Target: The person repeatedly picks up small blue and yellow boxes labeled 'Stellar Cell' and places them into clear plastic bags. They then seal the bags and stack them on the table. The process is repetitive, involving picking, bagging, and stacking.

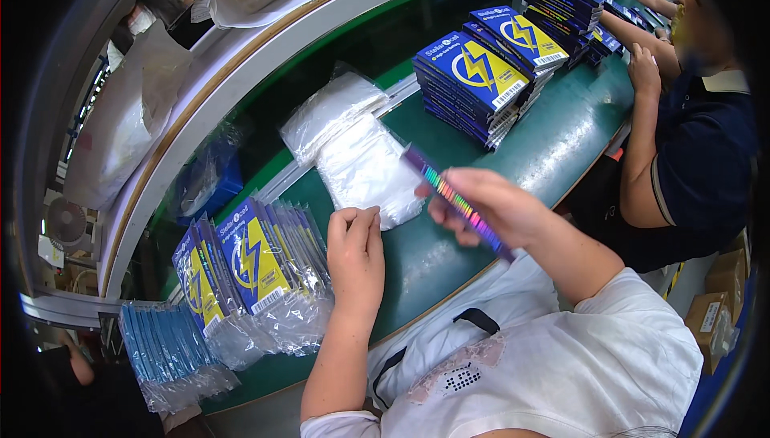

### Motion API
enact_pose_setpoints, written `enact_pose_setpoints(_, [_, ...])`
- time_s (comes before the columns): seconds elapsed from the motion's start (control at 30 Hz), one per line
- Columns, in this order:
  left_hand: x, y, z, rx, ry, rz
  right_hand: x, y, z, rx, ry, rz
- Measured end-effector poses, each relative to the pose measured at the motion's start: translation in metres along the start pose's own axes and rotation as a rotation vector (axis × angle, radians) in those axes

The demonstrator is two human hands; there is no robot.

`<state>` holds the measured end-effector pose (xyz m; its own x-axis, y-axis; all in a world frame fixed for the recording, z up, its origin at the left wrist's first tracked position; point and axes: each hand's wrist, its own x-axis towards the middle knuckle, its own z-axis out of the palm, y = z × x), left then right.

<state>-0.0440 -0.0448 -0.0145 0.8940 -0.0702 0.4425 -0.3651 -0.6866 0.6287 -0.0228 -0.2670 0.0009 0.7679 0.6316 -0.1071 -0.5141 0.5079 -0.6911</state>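
Note:
My right hand (489,205) grips a thin flat box (461,207), seen edge-on and slightly blurred, with a shiny rainbow strip along its side. It is held up above the green table, right of a pile of clear plastic bags (370,169). My left hand (357,253) is closed, its fingertips pinched at the near edge of those bags. How much of a bag sits between the fingers is hard to see. Left of that hand stands a row of bagged blue and yellow battery boxes (255,257). Loose blue and yellow boxes (473,77) are stacked beyond my right hand.
Light-blue bagged packs (164,342) stand at the table's left end. Behind the table runs a curved-looking shelf rail (172,109), with a blue bin (212,181) below it. A co-worker (690,141) works at the right beside more stacked boxes (561,9). Cardboard boxes (710,318) sit lower right.

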Motion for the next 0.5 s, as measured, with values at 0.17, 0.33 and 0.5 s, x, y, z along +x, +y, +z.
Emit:
enact_pose_setpoints(0.17, [-0.001,0.007,-0.001,0.068,0.121,0.054,-0.002,0.038,0.005,0.179,-0.083,0.171])
enact_pose_setpoints(0.33, [-0.003,0.001,-0.005,0.084,0.084,-0.055,0.015,0.036,-0.002,0.125,-0.017,0.157])
enact_pose_setpoints(0.5, [-0.002,0.008,-0.009,-0.177,0.076,-0.285,0.008,0.032,-0.012,0.001,0.104,0.102])
